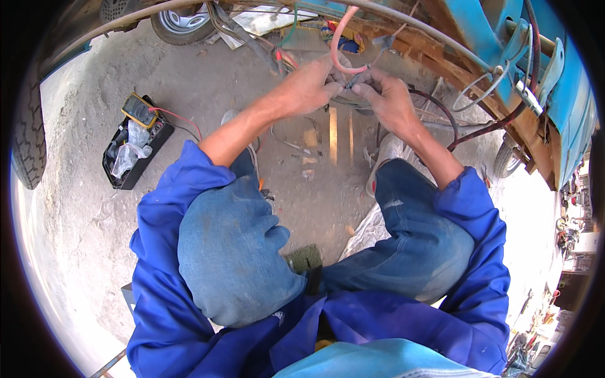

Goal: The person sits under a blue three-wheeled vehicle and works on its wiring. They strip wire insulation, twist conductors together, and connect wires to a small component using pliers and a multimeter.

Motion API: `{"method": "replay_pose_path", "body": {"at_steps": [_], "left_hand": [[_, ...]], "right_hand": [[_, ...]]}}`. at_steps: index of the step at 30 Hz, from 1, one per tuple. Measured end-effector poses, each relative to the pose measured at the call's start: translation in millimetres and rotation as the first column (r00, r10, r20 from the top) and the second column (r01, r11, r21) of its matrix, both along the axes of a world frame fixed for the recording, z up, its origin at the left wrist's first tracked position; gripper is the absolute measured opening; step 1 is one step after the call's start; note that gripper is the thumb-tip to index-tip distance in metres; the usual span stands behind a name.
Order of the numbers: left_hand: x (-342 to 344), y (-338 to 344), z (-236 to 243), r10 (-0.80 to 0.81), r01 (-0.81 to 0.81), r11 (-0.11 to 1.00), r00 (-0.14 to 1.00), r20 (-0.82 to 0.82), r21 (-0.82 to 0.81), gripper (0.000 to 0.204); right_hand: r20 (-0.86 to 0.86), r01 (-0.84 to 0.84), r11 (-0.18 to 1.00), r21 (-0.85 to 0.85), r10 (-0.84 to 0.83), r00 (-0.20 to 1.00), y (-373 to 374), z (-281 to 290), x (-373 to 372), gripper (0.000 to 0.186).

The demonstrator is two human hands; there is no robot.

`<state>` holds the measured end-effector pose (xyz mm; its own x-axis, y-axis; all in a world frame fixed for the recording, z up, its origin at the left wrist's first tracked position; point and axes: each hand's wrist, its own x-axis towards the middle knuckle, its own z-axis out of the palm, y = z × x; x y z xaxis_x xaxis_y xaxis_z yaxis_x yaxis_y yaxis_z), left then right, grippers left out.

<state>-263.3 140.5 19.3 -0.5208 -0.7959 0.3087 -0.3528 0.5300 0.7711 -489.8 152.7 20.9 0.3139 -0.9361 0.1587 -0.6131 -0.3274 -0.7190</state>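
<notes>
Hands meet at 12 o'clock: left hand and right hand pinch wires, probably one bundle; multimeter at 10.

Yellow handheld meter with small screen, atop open black box, on ground at left

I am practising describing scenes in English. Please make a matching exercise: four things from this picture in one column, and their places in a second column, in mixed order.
Things:
1. multimeter
2. pink wire
3. wheel
4. left hand

Places:
a. looping above the hands
b. top edge, on the left
c. on the black box on the ground
d. at the wire bundle, beside the right hand

Pairs: 1-c, 2-a, 3-b, 4-d
</notes>
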Motion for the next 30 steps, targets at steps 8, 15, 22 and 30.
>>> {"method": "replay_pose_path", "body": {"at_steps": [8,15,22,30], "left_hand": [[-1,-5,-5,0.011,-0.01,0.999,1.0,-0.025,0.04,0.018],[-10,-9,-17,0.066,-0.066,0.995,0.998,0.0,-0.079,0.029],[-11,2,-26,0.125,-0.162,0.942,0.982,-0.142,-0.295,0.035],[-8,1,-23,0.159,-0.179,0.916,0.984,-0.086,-0.359,0.03]], "right_hand": [[-0.059,-0.053,0.986,-0.159,0.044,0.997,7,2,7,0.019],[0.351,0.083,0.969,0.232,-0.163,0.922,13,-2,18,0.027],[0.416,0.068,0.971,0.23,-0.161,0.895,13,5,16,0.03],[0.407,0.144,0.989,-0.037,-0.116,0.906,10,5,19,0.029]]}}
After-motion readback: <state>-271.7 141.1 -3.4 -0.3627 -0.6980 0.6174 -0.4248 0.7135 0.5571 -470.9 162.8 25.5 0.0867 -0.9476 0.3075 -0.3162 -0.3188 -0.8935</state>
